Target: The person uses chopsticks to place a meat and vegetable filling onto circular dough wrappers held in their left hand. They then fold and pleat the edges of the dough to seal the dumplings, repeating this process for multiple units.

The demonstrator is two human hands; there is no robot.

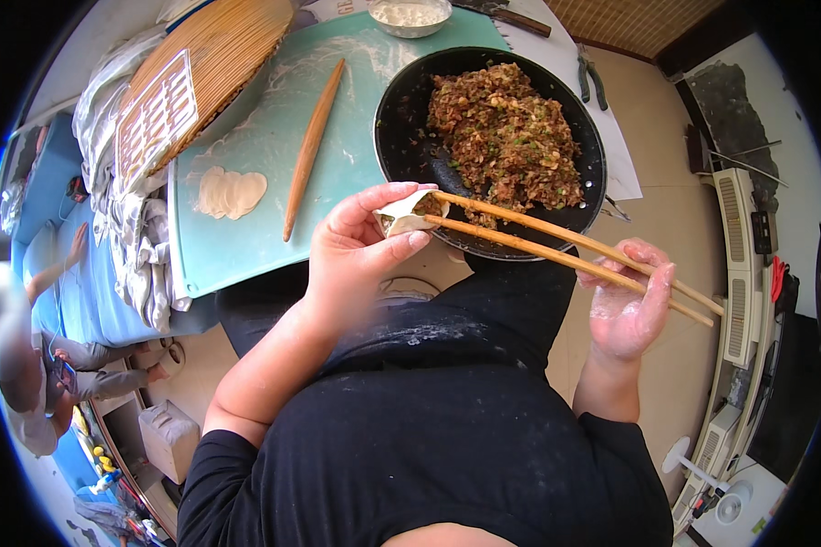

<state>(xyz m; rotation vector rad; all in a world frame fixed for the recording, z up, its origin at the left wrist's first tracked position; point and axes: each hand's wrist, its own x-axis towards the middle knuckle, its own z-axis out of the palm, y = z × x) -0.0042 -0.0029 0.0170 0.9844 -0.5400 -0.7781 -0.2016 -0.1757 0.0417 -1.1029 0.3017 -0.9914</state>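
My left hand [358, 239] is closed around a dumpling wrapper [409, 213], folded up at its sides with some filling inside. In my right hand [631, 301] is a pair of wooden chopsticks [538, 239], gripped near the back ends. Their tips reach into the wrapper's opening and touch the filling. Just beyond both hands stands a black pan [400, 137] holding a large heap of chopped filling [506, 132]. Several flat round wrappers [232, 193] overlap on the green mat [274, 239], left of a tapered wooden rolling pin [314, 150].
A bowl of flour [410, 15] stands at the mat's far edge. At the left, a round slatted tray [223, 68] rests over crumpled cloth [141, 232]. Pliers [592, 80] lie right of the pan. Another person [41, 365] sits at the far left.
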